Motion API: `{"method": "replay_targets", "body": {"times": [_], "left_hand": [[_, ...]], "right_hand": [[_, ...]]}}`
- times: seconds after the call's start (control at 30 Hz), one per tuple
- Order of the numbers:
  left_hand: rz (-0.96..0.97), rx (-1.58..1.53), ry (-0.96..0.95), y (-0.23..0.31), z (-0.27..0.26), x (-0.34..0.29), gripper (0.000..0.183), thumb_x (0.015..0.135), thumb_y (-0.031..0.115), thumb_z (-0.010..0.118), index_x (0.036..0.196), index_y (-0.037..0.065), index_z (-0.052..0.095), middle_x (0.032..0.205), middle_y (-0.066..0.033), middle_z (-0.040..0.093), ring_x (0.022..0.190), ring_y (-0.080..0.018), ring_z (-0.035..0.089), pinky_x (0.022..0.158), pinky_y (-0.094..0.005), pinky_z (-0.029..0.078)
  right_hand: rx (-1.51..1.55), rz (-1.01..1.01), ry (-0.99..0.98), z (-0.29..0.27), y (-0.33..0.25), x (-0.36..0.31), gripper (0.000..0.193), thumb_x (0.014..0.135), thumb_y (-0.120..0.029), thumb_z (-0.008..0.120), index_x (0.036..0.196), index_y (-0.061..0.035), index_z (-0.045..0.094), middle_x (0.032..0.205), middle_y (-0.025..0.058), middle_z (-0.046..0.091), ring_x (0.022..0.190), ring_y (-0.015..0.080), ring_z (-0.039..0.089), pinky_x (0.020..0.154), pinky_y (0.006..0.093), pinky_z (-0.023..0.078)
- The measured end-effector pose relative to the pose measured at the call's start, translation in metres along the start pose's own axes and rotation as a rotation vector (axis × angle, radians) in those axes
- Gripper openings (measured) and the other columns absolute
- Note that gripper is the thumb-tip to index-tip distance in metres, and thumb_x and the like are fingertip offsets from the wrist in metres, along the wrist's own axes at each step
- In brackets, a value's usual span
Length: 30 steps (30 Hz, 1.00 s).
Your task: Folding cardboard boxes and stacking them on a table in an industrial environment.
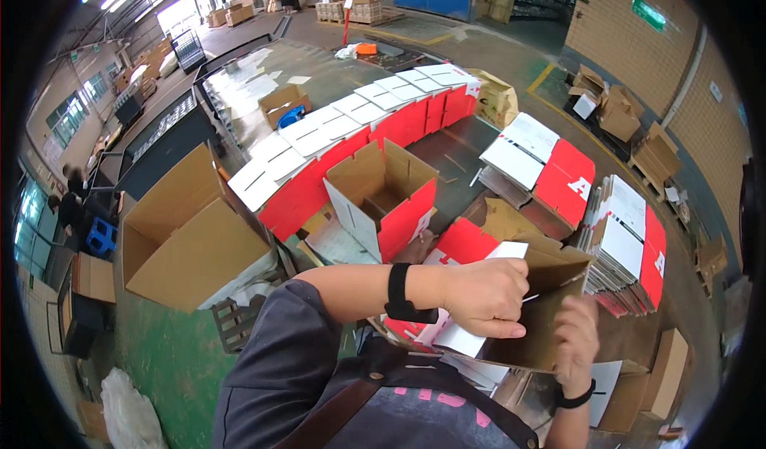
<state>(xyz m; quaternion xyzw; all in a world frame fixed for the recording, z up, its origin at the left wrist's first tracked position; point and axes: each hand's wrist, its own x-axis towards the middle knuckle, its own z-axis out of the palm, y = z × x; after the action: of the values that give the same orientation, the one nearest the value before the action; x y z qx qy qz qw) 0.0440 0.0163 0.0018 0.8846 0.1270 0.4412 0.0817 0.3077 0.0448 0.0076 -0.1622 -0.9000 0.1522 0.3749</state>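
My left hand (485, 296) is closed on a white flap of a red-and-white cardboard box (461, 246) that I hold in front of my chest. My right hand (576, 339) presses against the brown inner side of the same box (542, 321) from the right, fingers bent over its edge. Just beyond it an opened red-and-white box (383, 198) stands upright with its flaps up and its brown inside showing.
A long row of assembled red-and-white boxes (351, 130) runs back on the left. Stacks of flat cartons (626, 246) lie to the right. A large brown carton (187, 238) lies open at the left. Another person (72, 206) stands at the far left.
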Motion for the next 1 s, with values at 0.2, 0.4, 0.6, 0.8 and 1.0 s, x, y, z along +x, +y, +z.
{"method": "replay_targets", "body": {"times": [0.2,0.4,0.6,0.8,1.0], "left_hand": [[-0.365,0.282,-0.708,0.009,0.001,0.020,0.037,0.079,0.039,0.063,0.056,0.011,0.067,0.058,-0.0101,0.063,0.056,-0.0285,0.059,0.064,-0.0381,0.040],[-0.177,-0.011,0.094,0.012,0.024,-0.012,0.029,0.087,0.037,0.063,0.076,0.010,0.063,0.086,-0.0080,0.062,0.089,-0.0290,0.060,0.080,-0.0420,0.043],[-0.084,-0.036,-0.138,0.005,0.042,-0.039,0.028,0.084,0.037,0.066,0.088,0.009,0.062,0.101,-0.0099,0.058,0.100,-0.0296,0.056,0.105,-0.0508,0.034],[-0.311,-0.011,-0.141,0.013,0.067,-0.033,0.044,0.074,0.039,0.072,0.101,0.007,0.058,0.107,-0.0129,0.055,0.111,-0.0313,0.053,0.110,-0.0485,0.031],[-0.414,0.228,-0.378,0.009,0.088,-0.045,0.080,0.088,0.051,0.059,0.145,0.000,0.035,0.154,-0.0205,0.030,0.139,-0.0324,0.037,0.115,-0.0502,0.025]], "right_hand": [[-0.041,-0.077,-0.796,0.001,-0.028,0.034,0.031,0.077,-0.028,0.073,0.059,-0.0089,0.055,0.064,0.0057,0.052,0.072,0.0290,0.056,0.080,0.0414,0.045],[0.229,0.058,0.196,0.026,-0.014,-0.021,0.025,0.085,-0.031,0.071,0.079,-0.0100,0.059,0.095,0.0108,0.064,0.089,0.0338,0.056,0.090,0.0468,0.047],[0.054,-0.062,-0.414,0.039,0.001,-0.030,0.040,0.079,-0.047,0.072,0.092,-0.0093,0.069,0.105,0.0092,0.064,0.111,0.0298,0.057,0.110,0.0541,0.029],[-0.058,0.147,-0.010,0.049,-0.017,-0.046,0.048,0.076,-0.040,0.077,0.107,-0.0070,0.061,0.107,0.0140,0.055,0.110,0.0341,0.051,0.108,0.0507,0.031],[0.113,0.691,-0.801,-0.024,-0.020,0.001,0.051,0.070,-0.020,0.082,0.112,-0.0019,0.060,0.112,0.0185,0.058,0.107,0.0391,0.053,0.093,0.0474,0.042]]}}
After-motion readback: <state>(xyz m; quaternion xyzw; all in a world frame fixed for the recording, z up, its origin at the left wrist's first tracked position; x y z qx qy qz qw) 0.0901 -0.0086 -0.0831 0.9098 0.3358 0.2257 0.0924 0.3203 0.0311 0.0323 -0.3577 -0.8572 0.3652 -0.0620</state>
